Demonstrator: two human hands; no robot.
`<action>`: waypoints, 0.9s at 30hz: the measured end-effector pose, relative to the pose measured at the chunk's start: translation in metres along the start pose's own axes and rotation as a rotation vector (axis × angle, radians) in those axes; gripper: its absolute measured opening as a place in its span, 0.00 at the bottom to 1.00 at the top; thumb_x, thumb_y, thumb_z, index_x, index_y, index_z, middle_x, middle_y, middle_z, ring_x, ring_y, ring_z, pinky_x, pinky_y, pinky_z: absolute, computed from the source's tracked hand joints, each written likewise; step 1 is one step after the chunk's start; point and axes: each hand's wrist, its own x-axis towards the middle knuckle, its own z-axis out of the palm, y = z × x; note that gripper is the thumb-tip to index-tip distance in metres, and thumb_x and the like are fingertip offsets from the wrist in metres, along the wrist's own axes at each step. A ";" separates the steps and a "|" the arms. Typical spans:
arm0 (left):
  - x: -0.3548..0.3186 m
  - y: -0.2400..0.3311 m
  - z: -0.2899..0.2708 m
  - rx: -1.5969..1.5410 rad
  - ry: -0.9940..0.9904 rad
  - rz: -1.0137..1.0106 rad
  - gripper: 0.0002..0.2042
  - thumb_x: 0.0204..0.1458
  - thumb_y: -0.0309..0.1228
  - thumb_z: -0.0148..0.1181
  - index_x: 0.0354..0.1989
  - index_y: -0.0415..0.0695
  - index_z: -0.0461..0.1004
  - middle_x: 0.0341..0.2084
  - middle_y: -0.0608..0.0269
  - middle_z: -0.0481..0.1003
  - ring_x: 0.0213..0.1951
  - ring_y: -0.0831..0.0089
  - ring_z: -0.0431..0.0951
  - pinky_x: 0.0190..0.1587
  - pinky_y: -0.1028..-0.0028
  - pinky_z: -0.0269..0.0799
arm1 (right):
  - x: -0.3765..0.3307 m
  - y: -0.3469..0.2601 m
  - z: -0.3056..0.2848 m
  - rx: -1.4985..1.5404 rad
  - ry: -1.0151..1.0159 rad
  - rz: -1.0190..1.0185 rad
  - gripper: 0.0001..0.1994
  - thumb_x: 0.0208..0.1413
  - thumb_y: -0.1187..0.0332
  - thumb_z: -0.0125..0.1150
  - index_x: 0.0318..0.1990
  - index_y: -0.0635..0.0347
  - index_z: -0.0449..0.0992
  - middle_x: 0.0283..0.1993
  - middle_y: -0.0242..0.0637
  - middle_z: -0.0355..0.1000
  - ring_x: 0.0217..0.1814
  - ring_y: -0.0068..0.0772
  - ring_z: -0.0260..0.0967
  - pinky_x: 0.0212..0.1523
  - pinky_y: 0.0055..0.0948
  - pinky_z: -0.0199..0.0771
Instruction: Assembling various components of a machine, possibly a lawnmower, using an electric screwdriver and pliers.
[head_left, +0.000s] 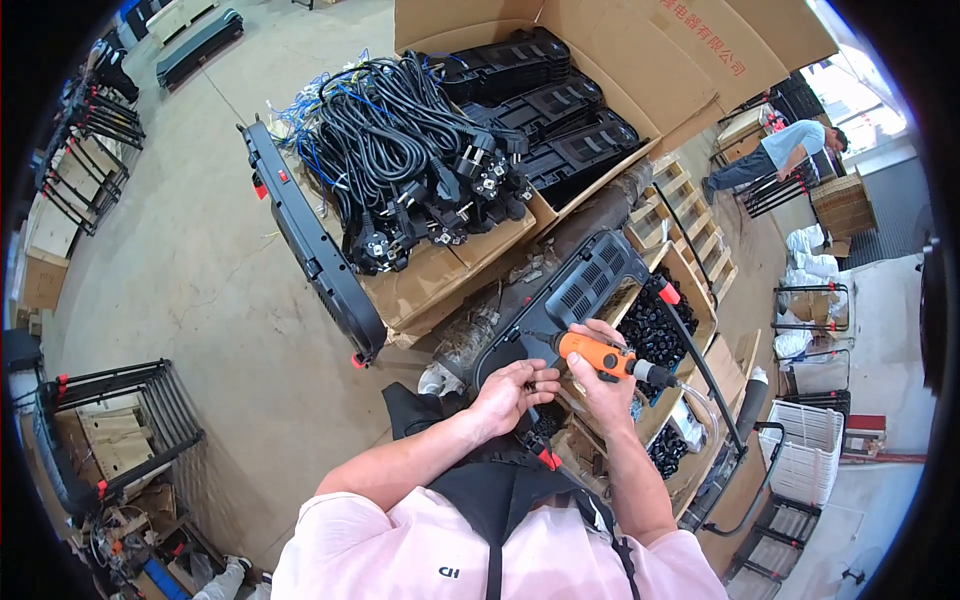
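My right hand (603,390) is wrapped around an orange power screwdriver (598,354), whose dark bit points left and whose rear end has a pale hose. Just left of it, my left hand (513,397) is turned partly up with its fingers curled together. What those fingers hold, if anything, is too small to make out. Both hands are over the near end of a long black plastic housing (588,283) with vent slots, which lies slanting in front of me. A black tubular frame with red end pieces (669,293) runs beside it.
An open carton holds bundled black power cords (400,150) and stacked black plastic covers (565,130). Another black housing (310,240) leans on its left. Bins of small black parts (655,335) lie right. A person (785,155) bends over far right; frame stacks (130,420) stand left.
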 end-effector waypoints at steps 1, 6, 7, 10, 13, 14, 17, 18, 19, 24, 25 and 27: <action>-0.003 0.001 0.002 0.051 0.011 -0.028 0.17 0.76 0.38 0.44 0.59 0.37 0.69 0.49 0.50 0.80 0.45 0.62 0.83 0.49 0.63 0.82 | 0.003 0.003 0.001 -0.014 -0.002 -0.027 0.28 0.58 0.77 0.71 0.66 0.66 0.68 0.62 0.46 0.77 0.62 0.35 0.76 0.64 0.35 0.77; -0.011 0.004 -0.013 0.273 -0.034 -0.089 0.15 0.76 0.39 0.47 0.54 0.41 0.74 0.41 0.60 0.81 0.39 0.72 0.82 0.44 0.71 0.80 | 0.009 0.005 0.006 -0.042 -0.001 -0.014 0.28 0.58 0.77 0.71 0.65 0.66 0.69 0.61 0.46 0.77 0.61 0.35 0.77 0.64 0.34 0.77; -0.012 0.004 -0.016 0.272 -0.035 -0.089 0.15 0.76 0.39 0.47 0.54 0.41 0.74 0.41 0.60 0.81 0.39 0.72 0.82 0.44 0.71 0.80 | 0.009 0.005 0.007 -0.042 0.002 -0.011 0.27 0.58 0.77 0.71 0.65 0.66 0.69 0.61 0.46 0.78 0.61 0.35 0.77 0.64 0.34 0.77; -0.012 0.003 -0.020 0.348 -0.042 -0.079 0.13 0.74 0.38 0.51 0.53 0.42 0.76 0.38 0.65 0.80 0.36 0.76 0.80 0.41 0.74 0.79 | 0.013 0.005 0.010 -0.052 -0.007 -0.005 0.27 0.59 0.77 0.71 0.65 0.65 0.69 0.61 0.45 0.77 0.61 0.34 0.77 0.64 0.34 0.77; -0.012 0.004 -0.020 0.358 -0.009 -0.075 0.14 0.74 0.37 0.53 0.56 0.41 0.76 0.38 0.65 0.80 0.36 0.76 0.80 0.40 0.76 0.78 | 0.016 -0.004 0.016 -0.055 -0.032 0.025 0.25 0.59 0.76 0.71 0.63 0.64 0.72 0.60 0.43 0.77 0.59 0.32 0.77 0.63 0.33 0.77; -0.011 0.004 -0.022 0.348 -0.002 -0.074 0.14 0.74 0.36 0.53 0.57 0.40 0.75 0.39 0.64 0.80 0.38 0.76 0.81 0.41 0.76 0.79 | 0.018 -0.004 0.016 -0.058 -0.034 0.026 0.25 0.59 0.76 0.71 0.63 0.64 0.72 0.60 0.43 0.77 0.59 0.32 0.77 0.63 0.33 0.77; -0.011 0.005 -0.017 0.299 0.034 -0.052 0.14 0.74 0.35 0.53 0.59 0.39 0.74 0.42 0.61 0.81 0.39 0.75 0.82 0.42 0.76 0.82 | 0.026 0.003 0.017 -0.191 -0.123 -0.086 0.19 0.59 0.75 0.71 0.58 0.65 0.76 0.57 0.41 0.78 0.57 0.29 0.77 0.60 0.30 0.77; -0.012 0.005 -0.014 0.262 0.064 -0.027 0.14 0.74 0.35 0.53 0.59 0.39 0.74 0.44 0.60 0.82 0.39 0.76 0.83 0.42 0.76 0.83 | 0.025 0.003 0.019 -0.194 -0.122 -0.084 0.19 0.59 0.75 0.71 0.58 0.65 0.76 0.57 0.41 0.78 0.57 0.29 0.77 0.60 0.30 0.77; -0.013 0.005 -0.015 0.243 0.069 -0.021 0.14 0.74 0.34 0.51 0.59 0.38 0.73 0.48 0.58 0.82 0.42 0.75 0.84 0.44 0.75 0.84 | 0.026 0.002 0.021 -0.185 -0.127 -0.074 0.19 0.59 0.75 0.71 0.57 0.65 0.76 0.57 0.40 0.78 0.57 0.29 0.77 0.60 0.30 0.77; -0.014 0.006 -0.014 0.169 0.067 -0.017 0.14 0.74 0.36 0.51 0.58 0.39 0.75 0.45 0.59 0.82 0.39 0.76 0.83 0.43 0.75 0.84 | 0.029 -0.001 0.024 -0.170 -0.120 -0.047 0.20 0.59 0.74 0.72 0.58 0.65 0.76 0.57 0.40 0.78 0.56 0.29 0.77 0.60 0.30 0.77; -0.014 0.006 -0.014 0.154 0.059 -0.022 0.14 0.74 0.36 0.52 0.57 0.39 0.76 0.43 0.60 0.82 0.38 0.76 0.83 0.43 0.75 0.84 | 0.030 0.000 0.024 -0.170 -0.118 -0.049 0.20 0.59 0.74 0.72 0.58 0.65 0.76 0.57 0.40 0.78 0.56 0.29 0.77 0.60 0.30 0.77; -0.014 0.006 -0.014 0.145 0.060 -0.022 0.14 0.74 0.37 0.52 0.55 0.40 0.77 0.42 0.61 0.83 0.38 0.76 0.83 0.42 0.76 0.84 | 0.030 0.004 0.022 -0.188 -0.130 -0.057 0.22 0.58 0.75 0.72 0.59 0.65 0.74 0.57 0.41 0.78 0.56 0.29 0.77 0.60 0.30 0.77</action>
